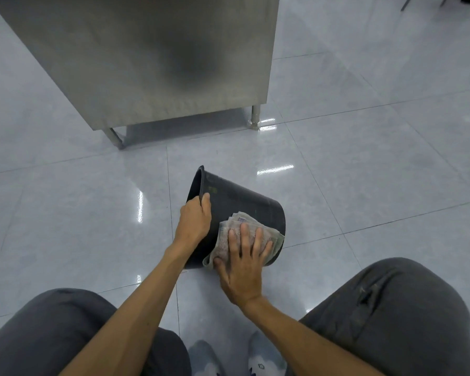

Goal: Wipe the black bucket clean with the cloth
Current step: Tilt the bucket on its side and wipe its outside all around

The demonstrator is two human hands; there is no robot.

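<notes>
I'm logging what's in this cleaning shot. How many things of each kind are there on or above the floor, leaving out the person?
Black bucket, tipped on its side: 1
Cloth, pressed on the bucket's outer wall: 1
Steel cabinet on legs: 1
Total: 3
The left hand grips the bucket's rim; the right hand lies flat on the cloth.

Squatting, both knees (65, 329) spread wide at the lower corners, both bare forearms reaching forward and down between them. Left hand (194, 221) closed in a grip on the rim of the black bucket (242, 202), thumb on the outer side, wrist slightly bent. Right hand (244, 264) laid flat, fingers (244, 237) spread and pointing away from the body, palm pressing the cloth (228, 240) against the bucket's side.
</notes>
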